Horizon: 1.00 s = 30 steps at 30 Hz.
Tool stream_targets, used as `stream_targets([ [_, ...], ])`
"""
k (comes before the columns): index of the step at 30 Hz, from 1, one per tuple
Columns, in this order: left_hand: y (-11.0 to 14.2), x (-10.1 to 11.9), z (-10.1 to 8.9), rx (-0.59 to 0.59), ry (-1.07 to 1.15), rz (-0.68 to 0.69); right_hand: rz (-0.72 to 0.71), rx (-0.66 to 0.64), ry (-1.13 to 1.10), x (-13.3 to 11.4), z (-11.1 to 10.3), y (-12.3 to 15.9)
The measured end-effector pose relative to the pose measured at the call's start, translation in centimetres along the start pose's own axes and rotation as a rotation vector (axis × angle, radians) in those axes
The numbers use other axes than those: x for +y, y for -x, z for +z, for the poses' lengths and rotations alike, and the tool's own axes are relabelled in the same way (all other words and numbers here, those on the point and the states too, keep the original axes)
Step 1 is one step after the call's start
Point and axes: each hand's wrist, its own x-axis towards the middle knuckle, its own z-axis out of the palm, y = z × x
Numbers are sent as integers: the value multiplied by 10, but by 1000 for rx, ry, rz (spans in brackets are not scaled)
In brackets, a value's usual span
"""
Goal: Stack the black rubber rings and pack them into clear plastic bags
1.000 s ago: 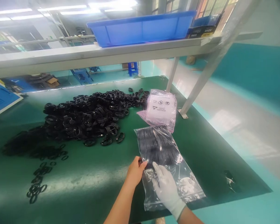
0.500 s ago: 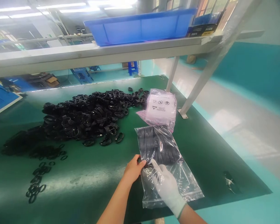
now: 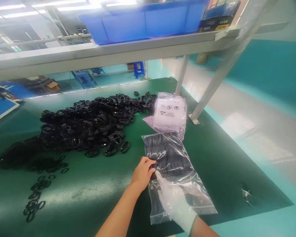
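Observation:
A clear plastic bag (image 3: 182, 194) lies on the bench in front of me, its far part filled with rows of black coiled cables (image 3: 167, 154). My bare left hand (image 3: 143, 172) grips the bag's left edge, with index finger and thumb on the plastic beside the coils. My right hand (image 3: 174, 197) wears a white glove and rests at the bag's near part. Its index finger is stretched out, with the tip close to my left thumb. Whether the glove is inside the bag or on top of it, I cannot tell.
A large pile of black coils (image 3: 88, 125) covers the left and back of the green bench (image 3: 88, 197). Beyond the bag lies a pinkish printed bag (image 3: 170, 112). A shelf with a blue bin (image 3: 143, 23) spans overhead; its post (image 3: 212, 79) stands at right.
My left hand has shifted slightly up along the bag's edge, its index finger now over the coils. The gloved fingertip has moved a little left and down. The camera view has shifted slightly.

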Motion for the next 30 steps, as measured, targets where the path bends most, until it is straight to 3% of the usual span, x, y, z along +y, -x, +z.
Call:
stream_targets([
  [6, 2, -10, 1, 40, 20, 28, 73, -1, -20, -4, 3, -10],
  [11, 1, -16, 8, 82, 79, 69, 286, -201, -33, -22, 7, -16],
  [15, 0, -20, 13, 114, 142, 87, 380, -184, -515, -31, -3, -22],
  [19, 0, -23, 14, 117, 185, 91, 498, -403, -1002, -31, -19, -21],
  [21, 1, -23, 14, 117, 208, 91, 542, -440, -1216, -29, -20, -20],
  [23, 0, -23, 15, 120, 223, 93, 490, -364, -1189, -25, -16, -20],
  [28, -1, -17, 14, 128, 169, 50, 283, -76, -626, -18, 2, -13],
  [30, 2, -15, 11, 124, 150, 30, 223, -19, -461, -16, 5, -4],
])
